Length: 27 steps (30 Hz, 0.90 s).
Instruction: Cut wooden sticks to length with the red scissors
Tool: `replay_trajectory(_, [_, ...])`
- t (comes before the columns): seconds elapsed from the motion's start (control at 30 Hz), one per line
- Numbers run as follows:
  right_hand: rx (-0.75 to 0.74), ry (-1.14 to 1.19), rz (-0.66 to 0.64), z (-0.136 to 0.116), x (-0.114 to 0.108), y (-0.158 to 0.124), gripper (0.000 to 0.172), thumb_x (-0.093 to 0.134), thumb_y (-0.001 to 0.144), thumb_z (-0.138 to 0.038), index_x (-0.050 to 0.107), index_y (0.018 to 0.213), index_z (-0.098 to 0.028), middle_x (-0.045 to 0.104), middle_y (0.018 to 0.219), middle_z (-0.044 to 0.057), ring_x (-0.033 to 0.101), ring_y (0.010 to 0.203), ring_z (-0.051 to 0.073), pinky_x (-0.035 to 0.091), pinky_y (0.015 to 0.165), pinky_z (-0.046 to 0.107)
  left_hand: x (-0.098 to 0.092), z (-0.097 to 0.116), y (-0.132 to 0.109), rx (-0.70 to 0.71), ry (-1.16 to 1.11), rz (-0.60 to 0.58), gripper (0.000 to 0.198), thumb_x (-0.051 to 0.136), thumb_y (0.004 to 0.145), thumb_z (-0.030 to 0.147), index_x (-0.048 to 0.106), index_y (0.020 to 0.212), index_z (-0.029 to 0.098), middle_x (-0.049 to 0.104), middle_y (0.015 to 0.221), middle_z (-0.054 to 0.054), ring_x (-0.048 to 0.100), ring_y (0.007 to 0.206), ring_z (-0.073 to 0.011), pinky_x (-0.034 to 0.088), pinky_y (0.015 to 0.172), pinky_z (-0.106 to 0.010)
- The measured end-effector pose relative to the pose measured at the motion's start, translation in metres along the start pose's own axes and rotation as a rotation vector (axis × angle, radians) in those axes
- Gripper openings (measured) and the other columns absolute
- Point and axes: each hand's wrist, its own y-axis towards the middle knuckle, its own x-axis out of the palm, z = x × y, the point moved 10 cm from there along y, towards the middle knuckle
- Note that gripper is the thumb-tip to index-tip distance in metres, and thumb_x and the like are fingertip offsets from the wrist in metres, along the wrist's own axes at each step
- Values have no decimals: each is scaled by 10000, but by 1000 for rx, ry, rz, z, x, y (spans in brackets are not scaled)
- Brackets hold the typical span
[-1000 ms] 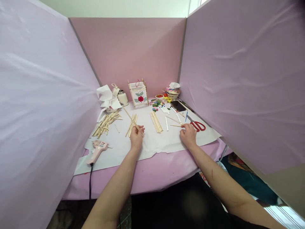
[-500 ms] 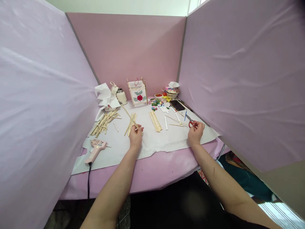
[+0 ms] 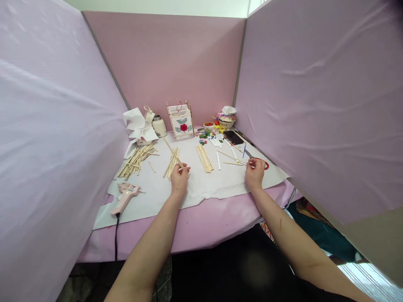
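1. Pinching a long wooden stick (image 3: 172, 152) near its lower end, the left hand (image 3: 179, 176) rests on the white paper sheet (image 3: 217, 184); the stick slants up and away to the left, over a small bundle of sticks (image 3: 171, 162).
2. Right hand (image 3: 254, 171) lies at the sheet's right edge, fingers curled onto the red-handled scissors (image 3: 261, 162). Only part of one red loop shows past the hand; whether the grip is closed I cannot tell.
3. Two thin loose sticks (image 3: 231, 160) lie just left of the right hand.
4. Between the hands: a neat row of short sticks (image 3: 204, 158) and a white marker (image 3: 218, 160).
5. Far left of the sheet: a loose pile of sticks (image 3: 136, 159), with crumpled white paper (image 3: 138, 126) behind it.
6. Pink glue gun (image 3: 125, 196) lies at the near left, cord running off the table edge.
7. Back wall: a small stick-frame lantern (image 3: 181, 119) with a red flower, upright; a dark phone (image 3: 233, 137) to its right.
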Motion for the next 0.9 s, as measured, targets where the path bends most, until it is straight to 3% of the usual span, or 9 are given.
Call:
replay_trajectory(0.3, [-26, -43, -17, -7, 1, 0, 155, 518, 827, -318, 548, 848, -167, 510, 899, 57, 496, 778, 169, 450, 727, 318, 1, -2, 0, -16, 9, -13, 170, 546, 761, 311, 544, 888, 199, 625, 829, -38, 645, 832, -180, 492, 639, -265])
replay_trajectory(0.53, [-50, -146, -75, -6, 9, -2, 126, 456, 823, -238, 531, 890, -163, 505, 929, 68, 501, 827, 178, 435, 772, 326, -1, -2, 0, -19, 9, 5, 184, 552, 756, 317, 550, 898, 200, 634, 831, -37, 646, 836, -178, 488, 644, -261])
replay_trajectory(0.73, [-93, -328, -246, -8, 30, -2, 250, 517, 759, -178, 593, 997, -183, 497, 1024, 93, 475, 954, 241, 374, 826, 396, -7, 1, 2, -5, -13, 45, 186, 564, 744, 315, 548, 889, 199, 631, 824, -32, 645, 817, -170, 484, 644, -257])
replay_trajectory(0.9, [-164, -486, -420, -15, 54, 3, 174, 582, 784, -211, 664, 938, -214, 529, 1015, 118, 414, 1002, 295, 323, 842, 442, -8, 2, 2, -11, -13, 48, 193, 562, 745, 306, 548, 899, 190, 635, 822, -42, 648, 823, -173, 482, 639, -255])
